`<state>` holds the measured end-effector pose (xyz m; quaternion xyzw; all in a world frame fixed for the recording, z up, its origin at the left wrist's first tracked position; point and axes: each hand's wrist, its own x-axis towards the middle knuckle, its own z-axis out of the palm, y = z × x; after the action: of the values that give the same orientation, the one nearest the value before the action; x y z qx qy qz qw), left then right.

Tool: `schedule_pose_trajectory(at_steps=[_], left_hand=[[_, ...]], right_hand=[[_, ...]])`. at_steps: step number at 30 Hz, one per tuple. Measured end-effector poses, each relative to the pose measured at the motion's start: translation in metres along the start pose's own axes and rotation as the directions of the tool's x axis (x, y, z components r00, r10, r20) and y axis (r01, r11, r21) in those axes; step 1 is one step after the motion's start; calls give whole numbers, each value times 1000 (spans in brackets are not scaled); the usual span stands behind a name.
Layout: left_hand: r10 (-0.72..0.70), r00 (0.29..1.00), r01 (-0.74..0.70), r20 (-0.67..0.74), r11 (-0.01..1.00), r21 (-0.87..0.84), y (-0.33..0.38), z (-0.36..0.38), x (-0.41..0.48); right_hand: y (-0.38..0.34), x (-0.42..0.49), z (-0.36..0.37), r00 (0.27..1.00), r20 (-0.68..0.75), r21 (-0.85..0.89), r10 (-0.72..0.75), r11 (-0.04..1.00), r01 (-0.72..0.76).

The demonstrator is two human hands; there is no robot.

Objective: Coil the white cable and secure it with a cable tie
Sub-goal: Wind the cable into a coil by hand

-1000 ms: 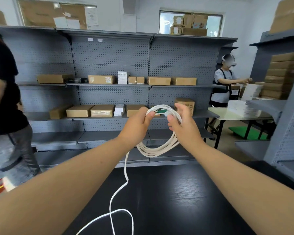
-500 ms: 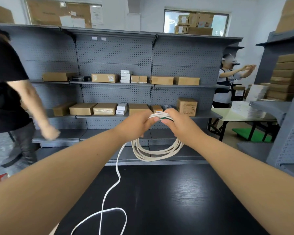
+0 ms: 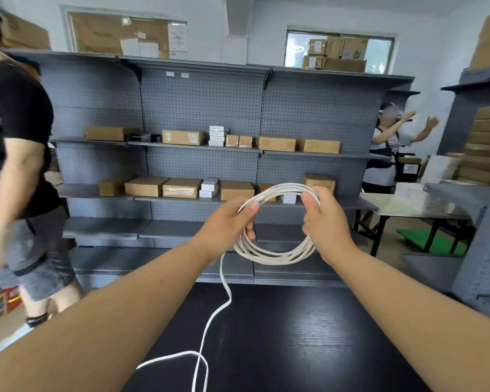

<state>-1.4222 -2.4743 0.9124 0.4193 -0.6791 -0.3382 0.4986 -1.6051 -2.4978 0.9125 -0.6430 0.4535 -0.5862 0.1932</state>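
Head view: I'm holding the cable (image 3: 283, 189) up in front of the shelves (image 3: 204, 108), above the table (image 3: 309, 349). My left hand (image 3: 227, 219) is grasping the left side of the coil (image 3: 269, 254), thumb on top and fingers curled round the strands. My right hand (image 3: 327, 222) is grasping the upper right side, thumb and fingers wrapped round the bundle.

Change: half a second ago both hands were bunched together at the top of the coil, nearly touching. Now they're sitting apart and the coil is opening into a wide round loop between them. My guess is I'm spreading it to even out the turns or to lay in the next one.

A second ago something green was showing at the top, between my hands. I'm not seeing it now and can't tell if a hand is covering it. No tie is showing on the coil.

The tail (image 3: 224, 281) is still hanging from under my left hand down to the table. It's lying there in a loop much as before, then running out of the bottom of the shot.

So the coiling is looking part-done: slack is still waiting to be wound in, and the tying step isn't looking started.

Person in black (image 3: 12, 137) at left is blurring, now nearer the camera. Person at back right (image 3: 385, 154) is now raising both arms.
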Motion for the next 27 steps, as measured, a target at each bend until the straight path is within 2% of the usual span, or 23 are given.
schedule_pose_trajectory(at_steps=[2, 4, 7, 12, 18, 22, 27], left_hand=[[31, 999, -30, -20, 997, 69, 4, 3, -1], [79, 996, -68, -44, 976, 209, 9, 4, -2], [158, 986, -136, -52, 945, 298, 13, 5, -2], [225, 974, -195, -20, 884, 425, 17, 5, -1], [233, 973, -205, -12, 878, 433, 16, 0, -1], [237, 971, -224, 30, 858, 463, 14, -6, 1], [233, 971, -227, 49, 843, 488, 8, -22, 6]], right_hand=[[1, -7, 1, 999, -31, 28, 14, 1000, -13], [3, -14, 0, 999, -36, 25, 23, 999, -22], [2, -22, -6, 999, 32, -63, -6, 998, 8], [6, -22, -15, 990, 116, -106, -78, 990, 90], [-4, -15, -18, 982, 139, -184, -126, 971, 150], [-16, -11, -6, 937, 277, -324, -212, 898, 299], [-23, -3, 7, 900, 393, -362, -188, 868, 339]])
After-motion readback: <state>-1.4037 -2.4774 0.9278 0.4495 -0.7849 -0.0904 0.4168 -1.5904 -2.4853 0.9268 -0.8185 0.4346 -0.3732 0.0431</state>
